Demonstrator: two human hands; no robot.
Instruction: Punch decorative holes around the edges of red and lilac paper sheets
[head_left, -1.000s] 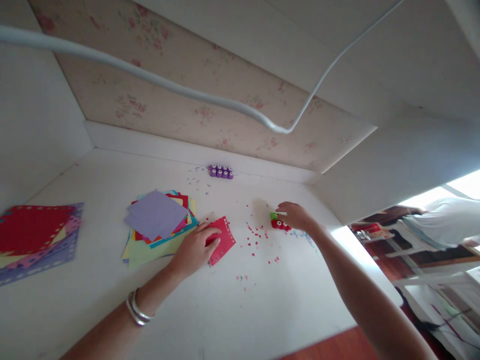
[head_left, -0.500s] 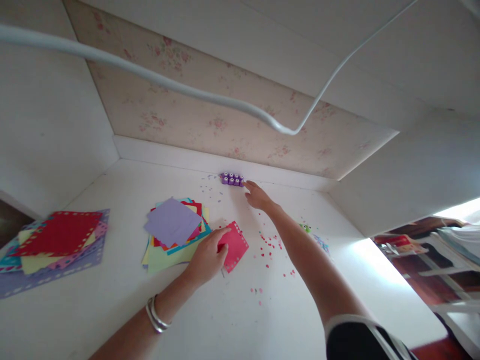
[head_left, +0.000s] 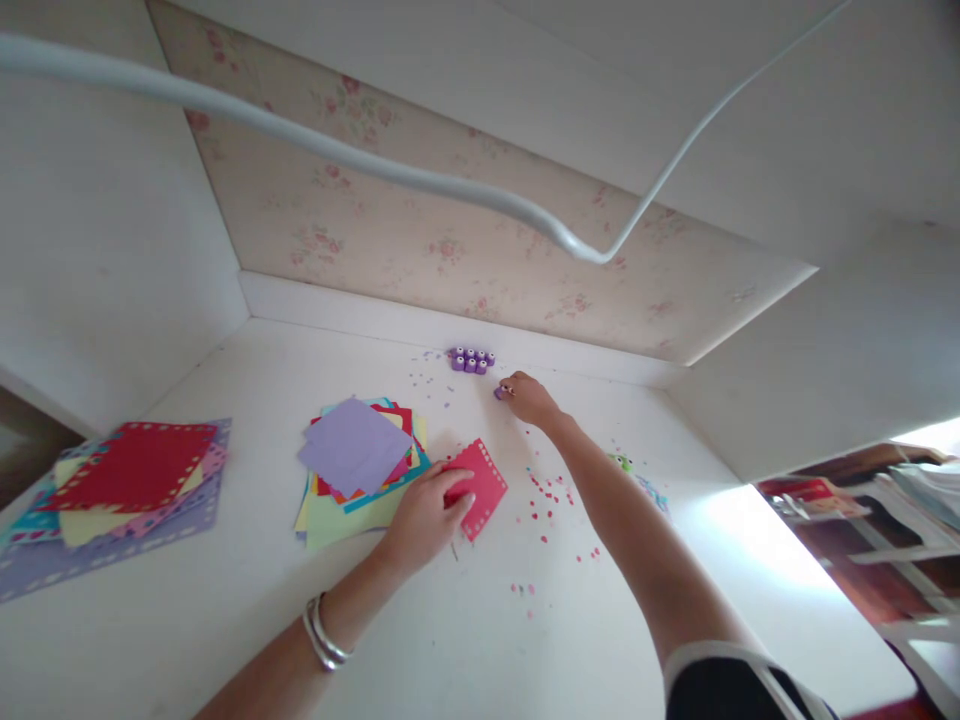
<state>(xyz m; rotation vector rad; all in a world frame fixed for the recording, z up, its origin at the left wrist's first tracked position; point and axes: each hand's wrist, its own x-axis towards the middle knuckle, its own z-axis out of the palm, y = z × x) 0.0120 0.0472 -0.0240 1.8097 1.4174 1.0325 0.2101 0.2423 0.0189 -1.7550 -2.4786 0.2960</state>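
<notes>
- Two bare hands worked over a white worktop (head_left: 570, 640), arms reaching in from the near edge of the view.
- The left hand (head_left: 429, 508) lay on a pinkish-red paper sheet (head_left: 487, 485), fingers loosely spread and thumb set apart from them. It rested on the sheet's left part, which probably kept it from sliding and left the hole-edged right side uncovered.
- The right hand (head_left: 531, 398) pinched a small purple punch (head_left: 500, 393) between thumb and fingers, farther back and to the right of the sheet. So small a tool seemed to call for a fingertip grip.
- Just beside that hand, more purple punches (head_left: 470, 361) stood in two close rows near the back wall: four behind, three in front, a gap at the right front. Such tight grouping likely kept them together and within reach.
- Left of the sheet lay a stack of coloured paper (head_left: 355, 445), a lilac square on top, near the left hand.
- Farther left, well apart, lay a pile of hole-edged sheets (head_left: 135, 467), perhaps placed there so the two stacks would not mix.
- Red and pink paper bits (head_left: 544, 490) were scattered right of the sheet; a green object (head_left: 622, 462), too small to make out, sat beyond the right forearm.
</notes>
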